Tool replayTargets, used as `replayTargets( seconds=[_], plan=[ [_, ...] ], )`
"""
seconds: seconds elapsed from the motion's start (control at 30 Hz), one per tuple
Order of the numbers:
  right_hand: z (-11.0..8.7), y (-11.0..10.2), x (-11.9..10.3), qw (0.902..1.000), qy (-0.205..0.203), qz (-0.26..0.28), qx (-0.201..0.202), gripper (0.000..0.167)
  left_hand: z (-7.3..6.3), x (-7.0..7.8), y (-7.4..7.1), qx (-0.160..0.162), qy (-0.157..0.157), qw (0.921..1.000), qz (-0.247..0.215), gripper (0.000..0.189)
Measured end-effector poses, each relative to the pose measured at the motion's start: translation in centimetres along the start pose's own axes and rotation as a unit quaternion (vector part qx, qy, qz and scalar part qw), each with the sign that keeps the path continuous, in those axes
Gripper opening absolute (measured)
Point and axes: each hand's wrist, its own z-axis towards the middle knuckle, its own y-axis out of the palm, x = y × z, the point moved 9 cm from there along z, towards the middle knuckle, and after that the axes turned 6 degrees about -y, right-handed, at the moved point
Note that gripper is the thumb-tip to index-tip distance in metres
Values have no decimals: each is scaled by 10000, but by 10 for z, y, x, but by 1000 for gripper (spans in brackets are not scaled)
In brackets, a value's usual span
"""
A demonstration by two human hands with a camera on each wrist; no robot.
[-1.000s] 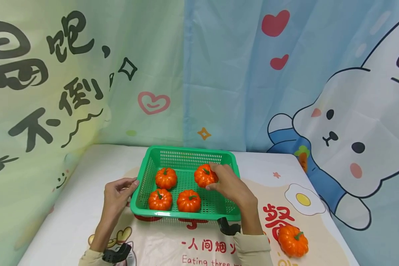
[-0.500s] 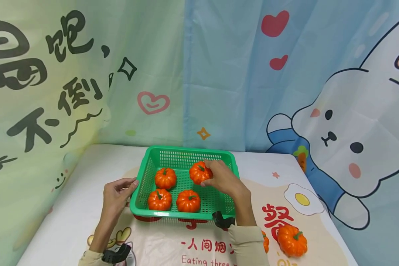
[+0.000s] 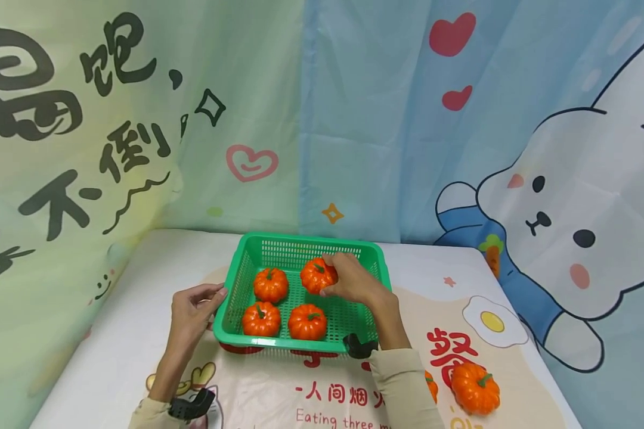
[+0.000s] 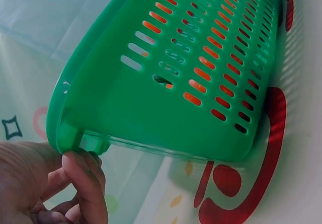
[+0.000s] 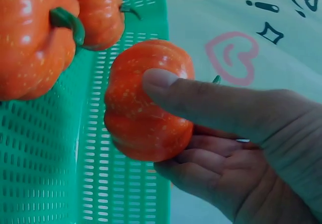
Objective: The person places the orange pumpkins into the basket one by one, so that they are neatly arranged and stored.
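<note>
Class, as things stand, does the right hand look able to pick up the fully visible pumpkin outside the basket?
Probably not yet: the right hand grips another pumpkin at the green basket. If it let go, it likely could, since nothing visible covers the outside pumpkin.

The person wears pale beige sleeves: only the end of the left sleeve [image 3: 152,414] shows, while the right sleeve [image 3: 402,381] shows more cloth, with a crease or seam across it near the wrist. Matching black, curved devices sit at the wrists, a left wrist device [image 3: 192,406] and a right wrist device [image 3: 361,347]. Left hand [image 3: 193,311] and right hand [image 3: 358,280] are bare; the right thumbnail [image 5: 160,78] is short and rounded.
</note>
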Motion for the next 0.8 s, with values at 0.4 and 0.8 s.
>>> replayTargets(
  seconds=[0.4,0.8],
  plan=[
    [23,10,3,9976,-402,-286,-484,39,1,-2,0,-18,-45,10000,-32,30],
    [38,23,19,9948,-403,-294,-888,41,2,1,-1,-5,32,10000,-83,26]
  ],
)
